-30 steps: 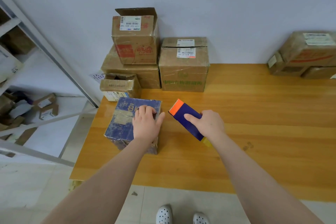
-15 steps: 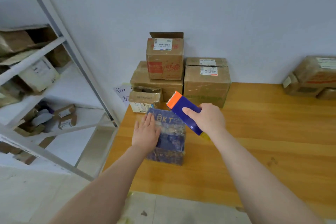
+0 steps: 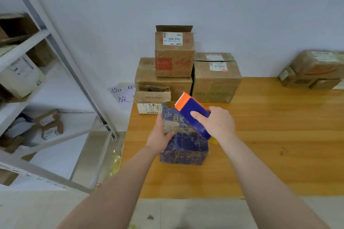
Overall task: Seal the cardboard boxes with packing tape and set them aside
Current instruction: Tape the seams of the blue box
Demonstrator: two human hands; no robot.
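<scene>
Blue box [image 3: 184, 145]: a worn dark-blue carton with pale lettering. It sits at the near left part of the wooden table [image 3: 270, 135], just near of the stacked cartons. Whether its far end is lifted off the wood cannot be told.
Left hand [image 3: 160, 135]: grips the left edge of the blue box. The thumb is pressed on the top face and the fingers are wrapped out of sight down the left side.
Right hand [image 3: 217, 122]: closed round a tape dispenser [image 3: 193, 115], with the forefinger laid straight along its blue side.
Tape dispenser: blue body with an orange toothed end that points far and left. It is held tilted above the far right part of the blue box, and contact with the box cannot be judged.
Far-left stack: a wide brown carton [image 3: 162, 80] against the wall carries an open-topped carton [image 3: 174, 55] with a barcode label and red print.
Beside the stack: a labelled carton [image 3: 216, 80] stands just to its right. A small torn carton [image 3: 153, 99] sits just in front, near the far edge of the blue box.
Far-right group: several taped cartons [image 3: 316, 69] stand against the wall, well apart from the hands.
Left of the table: a grey metal shelving rack [image 3: 61, 48] holds more parcels. A handwritten paper note [image 3: 122, 95] is on the wall.
</scene>
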